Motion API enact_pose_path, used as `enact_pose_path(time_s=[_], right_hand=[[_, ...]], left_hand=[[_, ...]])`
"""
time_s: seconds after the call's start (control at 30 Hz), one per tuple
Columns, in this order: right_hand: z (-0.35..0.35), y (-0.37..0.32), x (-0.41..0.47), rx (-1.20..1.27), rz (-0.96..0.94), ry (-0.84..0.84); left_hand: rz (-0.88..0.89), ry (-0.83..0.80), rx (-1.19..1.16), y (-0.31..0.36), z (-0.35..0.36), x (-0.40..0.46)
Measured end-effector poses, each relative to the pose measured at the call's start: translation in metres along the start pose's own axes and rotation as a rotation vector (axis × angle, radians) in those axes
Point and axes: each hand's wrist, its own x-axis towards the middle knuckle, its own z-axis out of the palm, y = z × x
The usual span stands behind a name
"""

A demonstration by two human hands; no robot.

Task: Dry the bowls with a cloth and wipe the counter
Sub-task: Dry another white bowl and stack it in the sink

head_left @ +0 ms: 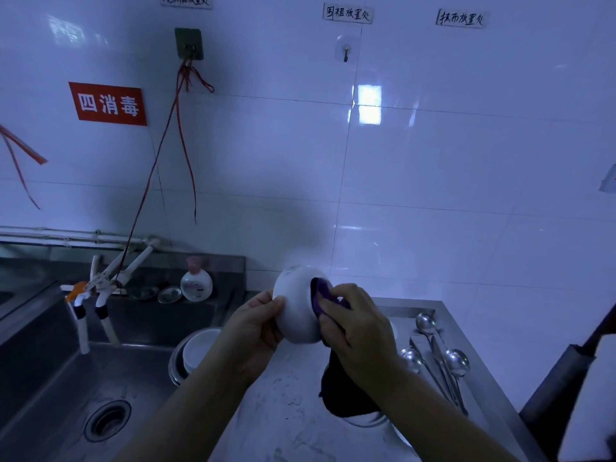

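A white bowl [296, 305] is held up on its side above the wet steel counter [290, 405], its rounded outside facing me. My left hand [256, 328] grips its left edge. My right hand [353, 325] presses a purple cloth [321, 291] against the bowl's right side, and the cloth's dark tail [343, 391] hangs below my wrist. More white bowls [200, 348] are stacked in a metal basin at the sink's right edge. Part of another dish [373, 421] shows under the hanging cloth.
A steel sink [66, 388] with a drain lies on the left, with two taps [86, 315] over it. A soap bottle [196, 283] and small lids stand on the ledge behind. Several spoons [440, 358] lie on the counter's right. A dark object [566, 378] stands at far right.
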Motion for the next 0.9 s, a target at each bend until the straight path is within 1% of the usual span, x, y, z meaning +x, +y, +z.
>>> enact_pose_path(time_s=[0.1,0.17,0.27,0.3,0.37,0.43,0.53,0.63,0.7,0.77,0.83,0.9], right_hand=[[-0.001,0.000,-0.005,0.047,-0.074,-0.044],[-0.005,0.003,-0.002,0.033,-0.093,-0.029],[-0.007,0.003,0.016,0.010,0.012,0.049],[-0.005,0.000,0.021,0.004,0.047,0.048],[0.000,-0.008,0.025,-0.006,0.055,0.014],[0.004,-0.013,0.021,-0.016,0.019,-0.003],[0.005,-0.013,0.007,-0.063,-0.116,0.005],[0.008,-0.005,-0.010,-0.125,-0.231,0.004],[0.009,0.003,-0.016,-0.111,-0.197,0.016],[0.009,0.009,-0.017,-0.085,-0.081,0.048],[0.009,0.010,-0.013,-0.065,0.007,0.097],[0.012,0.005,-0.007,-0.060,0.018,0.145]], left_hand=[[0.040,0.034,-0.017,0.005,-0.004,0.002],[0.045,0.056,-0.025,0.005,-0.006,0.001],[0.048,0.041,-0.007,0.002,-0.002,-0.002],[0.044,0.034,0.000,0.001,0.000,-0.002],[0.032,0.036,-0.012,0.000,0.005,-0.003],[0.020,0.051,-0.028,0.001,0.006,-0.003],[-0.015,0.092,-0.062,0.000,0.002,-0.004],[-0.049,0.152,-0.167,0.001,0.000,-0.004],[-0.041,0.199,-0.262,0.005,0.001,-0.002],[-0.025,0.227,-0.328,0.010,0.003,-0.001],[-0.024,0.227,-0.346,0.010,0.008,-0.002],[-0.032,0.221,-0.359,0.005,0.015,-0.004]])
